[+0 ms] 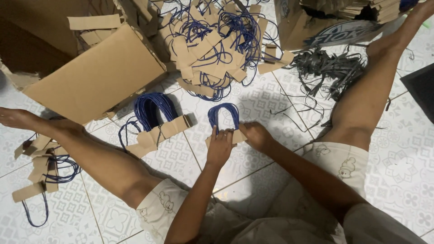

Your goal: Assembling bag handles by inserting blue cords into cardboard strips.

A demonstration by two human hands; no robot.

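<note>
Here, a person sits on a patterned tile floor (262, 104) with legs spread wide, and both hands meet over a small stack of bag handles (224, 123) lying on the floor between the knees. The stack is made of brown cardboard strips with blue cord loops arching away from the person. The left hand (220, 145) presses down on the left end of the strips, its fingers closed over the edge, so its grip is clenched on the stack. The right hand (256, 134) covers the right end of the same strips, fingers curled over them, likewise grasping the stack. The two hands sit just beside each other, nearly touching.

To the left of that stack lies a larger bundle of handles (156, 122), its blue loops thick and its cardboard strips fanned out at a slant. Beyond the hands sits a loose heap of handles (212, 43), strips and cords tangled together. A cardboard box (97, 74) lies tipped on its side at the upper left, beside the heap. By the left leg, a few scattered handles (43, 169) rest on the tiles. Near the right leg is a pile of dark grey strips (327, 68), with thin strands trailing across the floor.
</note>
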